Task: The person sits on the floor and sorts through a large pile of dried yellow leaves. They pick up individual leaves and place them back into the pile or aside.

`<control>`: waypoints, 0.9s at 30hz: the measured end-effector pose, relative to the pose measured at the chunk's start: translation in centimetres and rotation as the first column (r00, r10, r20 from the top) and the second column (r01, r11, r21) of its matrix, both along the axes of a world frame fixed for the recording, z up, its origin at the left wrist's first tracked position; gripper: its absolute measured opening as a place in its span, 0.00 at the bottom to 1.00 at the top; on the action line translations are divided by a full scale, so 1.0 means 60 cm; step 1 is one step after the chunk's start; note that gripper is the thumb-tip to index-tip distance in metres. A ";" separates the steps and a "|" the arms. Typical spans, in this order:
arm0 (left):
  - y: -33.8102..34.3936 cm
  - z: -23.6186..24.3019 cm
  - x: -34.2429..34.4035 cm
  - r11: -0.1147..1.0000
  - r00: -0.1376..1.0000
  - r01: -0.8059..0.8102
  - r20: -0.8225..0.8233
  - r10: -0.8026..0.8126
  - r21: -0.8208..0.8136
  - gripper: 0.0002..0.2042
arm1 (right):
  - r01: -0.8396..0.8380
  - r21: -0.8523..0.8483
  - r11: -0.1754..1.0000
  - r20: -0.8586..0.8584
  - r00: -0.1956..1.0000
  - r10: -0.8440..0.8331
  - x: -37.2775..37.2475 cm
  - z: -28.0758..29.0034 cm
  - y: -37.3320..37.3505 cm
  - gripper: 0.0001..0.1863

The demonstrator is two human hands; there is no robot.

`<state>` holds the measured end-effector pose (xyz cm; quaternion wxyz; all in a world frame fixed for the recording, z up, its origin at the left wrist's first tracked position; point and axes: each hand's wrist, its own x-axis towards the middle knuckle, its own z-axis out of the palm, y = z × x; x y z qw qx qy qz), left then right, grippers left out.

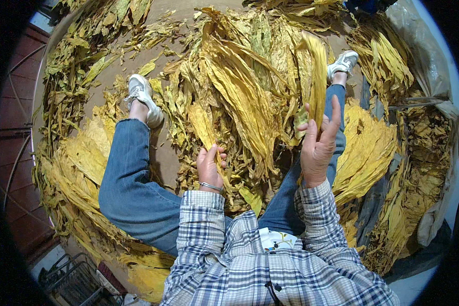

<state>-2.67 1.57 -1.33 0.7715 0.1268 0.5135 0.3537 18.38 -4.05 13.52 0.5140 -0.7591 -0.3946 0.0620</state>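
Near the close left edge of the central leaf heap (239,97), my left hand (209,169) has its fingers curled round 1 yellow leaf (201,125), while at the heap's right my right hand (319,154) grips 1 longer leaf (317,76) upright, seemingly to keep it untangled.

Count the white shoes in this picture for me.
2. The left shoe is up and left of the left hand; the right shoe is above and slightly right of the right hand. Piled leaves could hide more.
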 end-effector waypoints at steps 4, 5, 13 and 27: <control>-0.006 -0.003 -0.002 0.999 0.999 0.036 0.006 -0.036 -0.012 0.10 | -0.239 -0.391 0.889 -0.146 0.969 0.197 -0.027 -0.097 0.025 0.16; -0.005 -0.004 0.001 0.999 0.999 0.051 0.001 -0.051 -0.011 0.10 | -0.231 -0.551 0.802 -0.155 0.973 0.174 -0.027 -0.159 0.029 0.13; -0.008 0.005 0.002 0.999 0.999 0.039 -0.018 -0.039 -0.012 0.07 | -0.311 -0.555 0.772 -0.347 0.930 0.125 0.003 -0.178 0.020 0.12; -0.011 0.012 0.005 0.997 0.996 0.043 0.085 -0.037 -0.067 0.16 | -0.297 -0.112 0.948 -0.792 0.603 0.096 -0.016 -0.073 -0.059 0.13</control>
